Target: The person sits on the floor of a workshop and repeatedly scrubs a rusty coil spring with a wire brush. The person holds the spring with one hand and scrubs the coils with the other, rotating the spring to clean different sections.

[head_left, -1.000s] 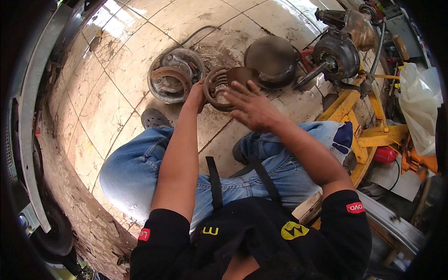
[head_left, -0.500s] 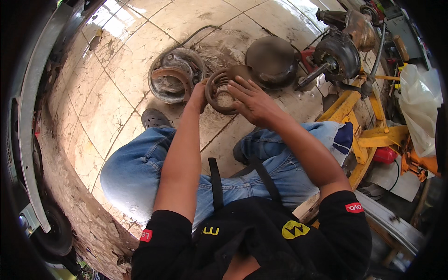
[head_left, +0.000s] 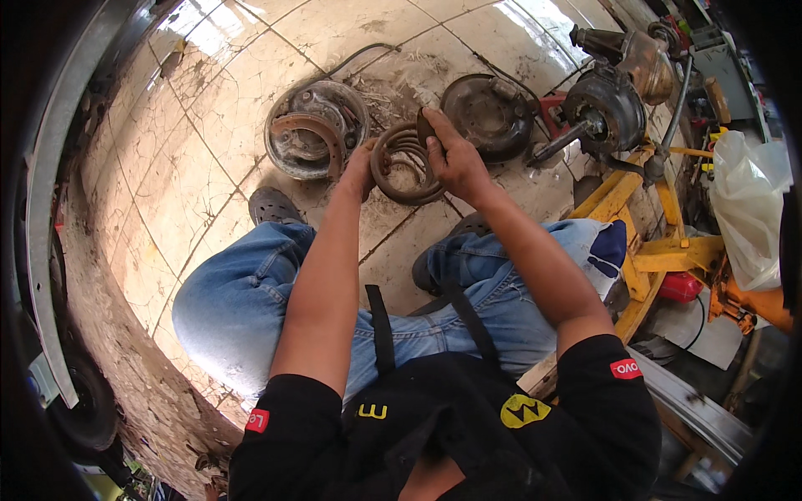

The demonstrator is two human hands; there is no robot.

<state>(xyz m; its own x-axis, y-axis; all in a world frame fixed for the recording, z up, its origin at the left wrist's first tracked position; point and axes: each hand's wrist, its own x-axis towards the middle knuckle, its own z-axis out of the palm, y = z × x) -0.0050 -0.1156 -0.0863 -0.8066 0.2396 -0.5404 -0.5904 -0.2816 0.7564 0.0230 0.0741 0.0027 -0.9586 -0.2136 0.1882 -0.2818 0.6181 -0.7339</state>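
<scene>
A rusty brown coil spring (head_left: 409, 197) is held up between my hands, over the tiled floor and in front of my knees. My left hand (head_left: 359, 171) is closed round its left side. At the spring's upper right, my right hand (head_left: 459, 167) pinches a thin, dark, flat piece (head_left: 424, 129) with a rounded edge, whose kind I cannot make out. That hand lies close against the coils; its fingertips are partly hidden. Just beyond my left hand lies a round brake backing plate (head_left: 288, 159) with a curved, rusty brake shoe (head_left: 305, 123) on it.
A second, black backing plate (head_left: 510, 138) lies beyond my right hand. Farther right, a greasy axle assembly (head_left: 606, 108) rests by a yellow metal stand (head_left: 660, 259). A clear plastic bag (head_left: 748, 209) hangs at the right. A black cable (head_left: 355, 57) crosses the floor.
My right hand has turned from flat, spread fingers to a pinch on the dark piece. The spring has tilted, showing more coils, while my left hand keeps hold of it.
</scene>
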